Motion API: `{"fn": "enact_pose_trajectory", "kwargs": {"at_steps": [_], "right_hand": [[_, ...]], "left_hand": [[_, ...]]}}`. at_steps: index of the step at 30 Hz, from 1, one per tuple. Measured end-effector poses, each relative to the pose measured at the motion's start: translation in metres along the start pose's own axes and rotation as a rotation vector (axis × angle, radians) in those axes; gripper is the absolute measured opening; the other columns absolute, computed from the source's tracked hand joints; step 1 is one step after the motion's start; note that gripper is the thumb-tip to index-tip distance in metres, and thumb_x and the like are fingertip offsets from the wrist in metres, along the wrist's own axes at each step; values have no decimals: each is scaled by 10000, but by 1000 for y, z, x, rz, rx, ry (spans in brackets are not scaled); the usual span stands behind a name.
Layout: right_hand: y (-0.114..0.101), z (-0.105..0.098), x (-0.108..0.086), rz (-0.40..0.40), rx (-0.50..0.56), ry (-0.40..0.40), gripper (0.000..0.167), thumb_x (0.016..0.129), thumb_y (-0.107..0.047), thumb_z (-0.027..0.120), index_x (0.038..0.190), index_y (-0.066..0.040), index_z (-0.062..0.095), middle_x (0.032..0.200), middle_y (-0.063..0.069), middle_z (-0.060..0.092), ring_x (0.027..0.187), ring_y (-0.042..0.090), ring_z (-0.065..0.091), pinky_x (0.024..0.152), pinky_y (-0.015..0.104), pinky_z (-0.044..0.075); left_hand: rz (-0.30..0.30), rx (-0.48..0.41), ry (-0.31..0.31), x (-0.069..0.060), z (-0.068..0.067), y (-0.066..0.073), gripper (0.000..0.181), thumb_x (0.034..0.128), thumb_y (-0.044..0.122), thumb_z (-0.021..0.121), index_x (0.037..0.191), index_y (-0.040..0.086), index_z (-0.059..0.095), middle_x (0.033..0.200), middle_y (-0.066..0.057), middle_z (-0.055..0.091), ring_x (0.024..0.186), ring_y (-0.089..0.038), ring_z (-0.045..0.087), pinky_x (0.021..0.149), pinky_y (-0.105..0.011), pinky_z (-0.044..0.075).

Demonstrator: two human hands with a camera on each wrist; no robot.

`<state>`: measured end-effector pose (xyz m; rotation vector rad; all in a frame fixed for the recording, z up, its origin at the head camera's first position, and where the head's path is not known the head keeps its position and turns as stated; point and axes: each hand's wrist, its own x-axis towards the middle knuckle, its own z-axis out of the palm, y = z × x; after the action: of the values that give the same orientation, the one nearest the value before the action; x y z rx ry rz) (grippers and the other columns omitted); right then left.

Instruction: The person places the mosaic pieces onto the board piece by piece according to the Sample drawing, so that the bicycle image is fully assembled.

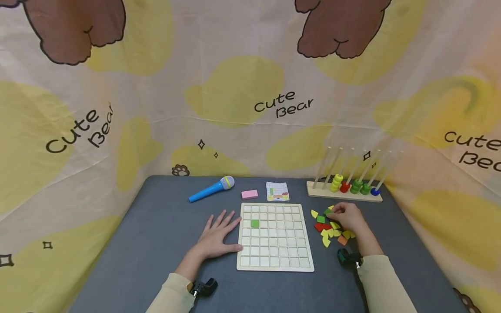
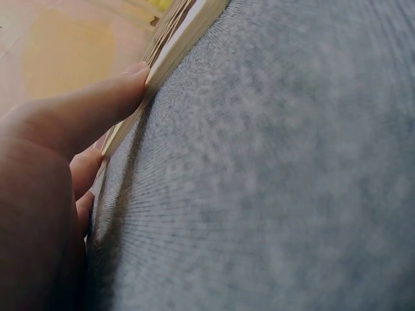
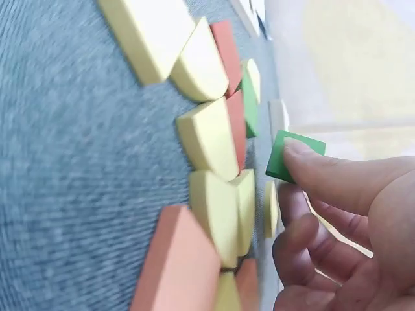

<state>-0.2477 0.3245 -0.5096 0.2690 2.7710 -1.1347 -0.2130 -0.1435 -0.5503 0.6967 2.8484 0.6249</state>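
Observation:
My left hand (image 1: 217, 239) lies spread on the table with its thumb and a finger touching the left edge of the white grid board (image 1: 275, 267); the left wrist view shows the thumb (image 2: 97, 107) against the board's side. One green square (image 1: 255, 223) lies in a cell at the board's upper left. Right of the board, my right hand (image 1: 349, 217) pinches a green block (image 3: 279, 155) between thumb and fingers, above loose yellow, red, green and orange blocks (image 3: 211, 139).
A pink block (image 1: 249, 194) and a patterned card (image 1: 278, 191) lie behind the board. The blue toy microphone (image 1: 209, 190) is at the back left. At the back right stands a pegged bead rack (image 1: 344, 194).

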Motion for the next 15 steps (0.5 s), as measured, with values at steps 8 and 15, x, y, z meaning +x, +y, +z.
{"fn": "enact_pose_trajectory", "kwargs": {"at_steps": [8,15], "right_hand": [[-16,2,-2,-43,19,14,335,945,-296,729,1136,-21,720,1035,159,690,886,261,596,718,303,514],[-31,9,-8,-108,45,32,328,969,-291,698,1187,-47,724,1035,149,690,863,255,593,696,297,518]], "left_hand": [[-9,7,-2,-1,1,-1,954,826,773,577,1610,324,270,1693,-1,194,1579,-314,53,1215,-652,-20],[-1,-11,12,-1,0,1,955,818,754,604,1605,310,293,1689,-16,208,1577,-324,67,1215,-654,-16]]}}
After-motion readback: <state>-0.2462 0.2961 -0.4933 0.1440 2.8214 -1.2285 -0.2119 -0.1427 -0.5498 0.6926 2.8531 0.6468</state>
